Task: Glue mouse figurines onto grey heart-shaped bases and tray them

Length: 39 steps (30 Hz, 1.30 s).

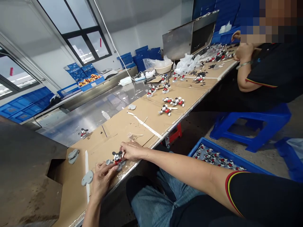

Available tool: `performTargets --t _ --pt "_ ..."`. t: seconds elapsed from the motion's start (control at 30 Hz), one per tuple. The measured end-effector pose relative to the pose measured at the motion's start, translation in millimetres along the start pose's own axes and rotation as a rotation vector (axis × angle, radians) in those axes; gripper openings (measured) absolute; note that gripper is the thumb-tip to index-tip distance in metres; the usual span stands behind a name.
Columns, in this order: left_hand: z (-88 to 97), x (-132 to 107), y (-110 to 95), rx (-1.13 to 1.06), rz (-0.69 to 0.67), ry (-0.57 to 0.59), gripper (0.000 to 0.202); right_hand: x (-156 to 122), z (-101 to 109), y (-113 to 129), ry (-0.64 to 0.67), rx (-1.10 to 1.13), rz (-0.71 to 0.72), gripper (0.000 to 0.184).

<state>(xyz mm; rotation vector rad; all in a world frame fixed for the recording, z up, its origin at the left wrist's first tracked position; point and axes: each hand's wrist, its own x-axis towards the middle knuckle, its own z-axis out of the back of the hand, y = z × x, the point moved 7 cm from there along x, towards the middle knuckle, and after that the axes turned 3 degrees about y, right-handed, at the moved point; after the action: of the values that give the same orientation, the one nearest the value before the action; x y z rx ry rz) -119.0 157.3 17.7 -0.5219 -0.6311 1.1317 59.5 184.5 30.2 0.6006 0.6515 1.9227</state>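
Note:
A small mouse figurine [117,157] with black ears and red shorts stands near the front edge of the cardboard-covered table [142,126]. My left hand [101,179] is closed around its grey base from below left. My right hand [131,150] pinches the figurine's right side, with a thin white stick between the fingertips. Grey foot-shaped bases [87,178] lie just left of my left hand, more grey bases [73,155] further left.
Several finished figurines [171,104] lie mid-table, one figurine [83,133] on the steel surface. A blue crate [220,157] of figurines sits on the floor at right. A co-worker [265,69] sits at the far end near a blue stool [255,126]. Blue bins [87,78] line the back.

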Motion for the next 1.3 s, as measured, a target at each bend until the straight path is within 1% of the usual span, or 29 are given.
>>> performTargets --t 0.17,0.27,0.47,0.63,0.73,0.87,0.93,1.03,1.2,1.3 --pt "2.5 -2 -2 0.017 -0.034 0.012 0.034 0 0 0 0.006 -0.003 -0.001 0.034" --pt "2.1 0 0 0.007 -0.048 0.029 0.033 0 -1 0 0.013 -0.006 0.008 0.032" --pt "0.2 4 9 -0.012 -0.060 0.081 0.029 1 -2 1 0.009 -0.010 0.067 0.027" --pt "-2.1 5 9 -0.035 -0.079 0.126 0.025 2 -2 3 0.026 -0.048 0.111 0.027" --pt "-1.3 6 8 -0.013 -0.084 0.121 0.025 3 -1 4 0.019 -0.012 0.129 0.028" --pt "0.1 6 6 0.004 -0.082 0.104 0.027 2 0 2 0.006 0.101 0.119 0.032" --pt "0.4 6 6 0.005 -0.076 0.097 0.028 1 0 3 0.005 0.136 0.119 0.031" --pt "0.5 6 6 -0.006 -0.068 0.094 0.027 0 1 4 0.008 0.131 0.123 0.026" --pt "-0.5 7 9 -0.040 -0.067 0.101 0.027 2 0 4 0.044 0.121 0.109 0.029" --pt "-1.1 7 13 -0.053 -0.061 0.104 0.027 4 -1 4 0.073 0.112 0.100 0.027"
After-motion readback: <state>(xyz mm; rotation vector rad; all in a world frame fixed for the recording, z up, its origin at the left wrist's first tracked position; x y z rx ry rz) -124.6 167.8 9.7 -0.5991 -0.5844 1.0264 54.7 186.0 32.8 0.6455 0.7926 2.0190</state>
